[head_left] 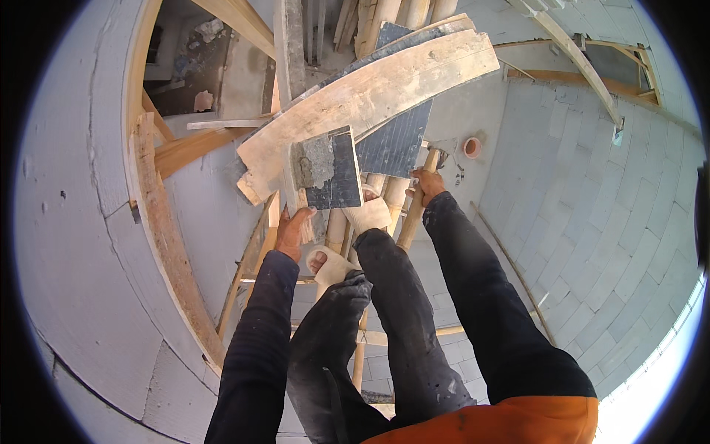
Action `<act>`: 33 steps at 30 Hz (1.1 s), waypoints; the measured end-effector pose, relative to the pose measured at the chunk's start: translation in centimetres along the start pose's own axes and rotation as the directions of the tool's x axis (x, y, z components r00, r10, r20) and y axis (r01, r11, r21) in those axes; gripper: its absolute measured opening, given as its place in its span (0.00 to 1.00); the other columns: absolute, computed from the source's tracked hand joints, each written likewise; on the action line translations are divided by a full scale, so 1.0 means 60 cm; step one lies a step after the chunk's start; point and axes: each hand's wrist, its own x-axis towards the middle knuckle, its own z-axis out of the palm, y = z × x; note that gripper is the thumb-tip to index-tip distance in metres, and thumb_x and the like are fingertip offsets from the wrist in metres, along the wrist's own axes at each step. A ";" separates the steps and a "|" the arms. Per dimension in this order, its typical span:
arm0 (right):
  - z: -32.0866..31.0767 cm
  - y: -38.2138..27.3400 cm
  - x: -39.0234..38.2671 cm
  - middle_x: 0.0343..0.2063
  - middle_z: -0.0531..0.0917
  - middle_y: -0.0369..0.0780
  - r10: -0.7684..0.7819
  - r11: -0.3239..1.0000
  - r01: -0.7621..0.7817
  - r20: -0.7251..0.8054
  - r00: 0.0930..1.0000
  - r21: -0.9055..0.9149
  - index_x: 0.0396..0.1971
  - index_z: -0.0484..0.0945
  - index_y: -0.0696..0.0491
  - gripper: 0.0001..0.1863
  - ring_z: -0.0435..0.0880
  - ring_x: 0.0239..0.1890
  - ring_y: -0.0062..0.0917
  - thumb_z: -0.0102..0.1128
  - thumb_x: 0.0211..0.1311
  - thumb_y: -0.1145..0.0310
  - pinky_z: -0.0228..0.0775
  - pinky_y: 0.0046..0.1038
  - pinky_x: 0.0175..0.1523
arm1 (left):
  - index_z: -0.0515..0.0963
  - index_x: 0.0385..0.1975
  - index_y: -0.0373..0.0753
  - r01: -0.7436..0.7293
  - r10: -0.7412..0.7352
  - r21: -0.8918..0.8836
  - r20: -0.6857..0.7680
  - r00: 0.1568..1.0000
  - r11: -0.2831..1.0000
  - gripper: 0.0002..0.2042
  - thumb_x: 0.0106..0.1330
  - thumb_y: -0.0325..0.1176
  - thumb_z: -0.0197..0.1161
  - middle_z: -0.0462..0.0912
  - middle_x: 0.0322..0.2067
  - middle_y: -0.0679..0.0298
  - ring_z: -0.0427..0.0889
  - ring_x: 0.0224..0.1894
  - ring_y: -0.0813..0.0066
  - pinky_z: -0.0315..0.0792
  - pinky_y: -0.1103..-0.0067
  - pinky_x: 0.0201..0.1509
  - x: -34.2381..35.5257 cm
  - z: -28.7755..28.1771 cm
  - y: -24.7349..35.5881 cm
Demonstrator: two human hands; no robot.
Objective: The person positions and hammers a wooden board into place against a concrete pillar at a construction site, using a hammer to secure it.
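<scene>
My left hand (pixel 293 231) is closed on the lower end of a narrow wooden strip (pixel 291 181). Beside that strip is a small dark-faced board (pixel 342 172) with grey mortar stuck on part of it. Across the upper middle lies a long curved plank (pixel 370 89), covering part of a larger dark panel (pixel 396 140). My right hand (pixel 429 185) is wrapped round a bamboo pole (pixel 412 214), near the panel's lower right corner. Some of its fingers are hidden. Whether the strip is fastened to the small board I cannot tell.
My feet, in light sandals (pixel 367 213), stand on several bamboo poles (pixel 336 229) high above the floor. Grey block walls (pixel 592 200) rise on the right. A wooden frame (pixel 166 244) edges an opening at left. Curved timber (pixel 584 63) hangs at upper right; a reddish round object (pixel 472 147) lies below.
</scene>
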 end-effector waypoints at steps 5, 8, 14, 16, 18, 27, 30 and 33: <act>0.070 0.027 0.039 0.59 0.74 0.45 0.042 0.978 -0.021 -0.097 0.994 0.209 0.63 0.66 0.53 0.30 0.80 0.54 0.42 0.72 0.67 0.69 0.91 0.44 0.41 | 0.79 0.48 0.45 0.035 -0.035 -0.206 0.006 0.999 0.978 0.16 0.63 0.40 0.73 0.79 0.37 0.70 0.81 0.40 0.73 0.76 0.73 0.48 0.071 0.035 0.009; 0.088 0.050 0.045 0.55 0.77 0.43 -0.031 0.988 0.065 -0.234 0.972 0.139 0.60 0.70 0.51 0.27 0.81 0.51 0.40 0.73 0.66 0.67 0.89 0.45 0.42 | 0.81 0.48 0.44 0.030 -0.063 -0.356 -0.081 0.995 0.934 0.16 0.62 0.38 0.73 0.79 0.41 0.70 0.79 0.44 0.73 0.73 0.73 0.50 0.097 0.048 0.009; 0.011 0.065 0.113 0.49 0.81 0.40 -0.014 0.997 0.026 -0.146 0.989 0.079 0.55 0.77 0.51 0.22 0.82 0.48 0.34 0.75 0.66 0.63 0.82 0.37 0.38 | 0.76 0.50 0.47 -0.052 0.023 -0.188 -0.153 0.988 0.981 0.19 0.62 0.40 0.75 0.75 0.44 0.72 0.76 0.47 0.78 0.74 0.73 0.55 0.105 0.080 -0.008; -0.011 0.071 0.118 0.44 0.81 0.36 0.002 0.999 0.001 -0.069 0.998 0.055 0.52 0.81 0.47 0.18 0.80 0.46 0.28 0.75 0.66 0.61 0.80 0.36 0.41 | 0.78 0.52 0.45 -0.048 0.014 -0.265 -0.129 0.992 0.963 0.21 0.61 0.38 0.74 0.79 0.45 0.70 0.78 0.48 0.75 0.72 0.73 0.56 0.115 0.071 -0.015; -0.023 0.075 0.117 0.45 0.80 0.38 0.000 0.998 -0.001 0.019 1.000 0.057 0.53 0.80 0.51 0.20 0.80 0.46 0.31 0.75 0.65 0.62 0.81 0.39 0.43 | 0.78 0.54 0.45 -0.021 -0.022 -0.329 -0.127 0.992 0.944 0.22 0.60 0.37 0.74 0.80 0.46 0.70 0.78 0.49 0.73 0.71 0.72 0.59 0.124 0.061 -0.017; -0.017 0.059 0.121 0.43 0.80 0.42 -0.046 0.996 0.046 0.005 0.999 -0.075 0.51 0.79 0.57 0.27 0.83 0.36 0.32 0.82 0.57 0.59 0.82 0.33 0.32 | 0.68 0.68 0.42 -0.022 -0.035 -0.318 -0.170 0.985 0.948 0.35 0.61 0.42 0.75 0.67 0.63 0.62 0.67 0.70 0.60 0.66 0.62 0.74 0.140 0.087 -0.015; -0.012 0.056 0.111 0.42 0.81 0.43 -0.062 0.998 0.061 -0.011 0.998 -0.026 0.50 0.79 0.60 0.26 0.84 0.37 0.33 0.80 0.59 0.62 0.84 0.35 0.31 | 0.68 0.67 0.40 -0.015 -0.041 -0.264 -0.203 0.978 0.964 0.35 0.62 0.42 0.74 0.69 0.61 0.62 0.68 0.70 0.61 0.67 0.62 0.72 0.129 0.086 -0.006; -0.008 0.055 0.069 0.34 0.80 0.37 -0.070 0.996 0.079 -0.182 0.981 0.043 0.48 0.76 0.53 0.19 0.80 0.31 0.27 0.76 0.63 0.65 0.78 0.31 0.29 | 0.69 0.66 0.40 0.003 -0.048 -0.207 -0.212 0.976 0.978 0.34 0.62 0.42 0.74 0.71 0.59 0.62 0.68 0.70 0.64 0.68 0.62 0.71 0.112 0.079 0.003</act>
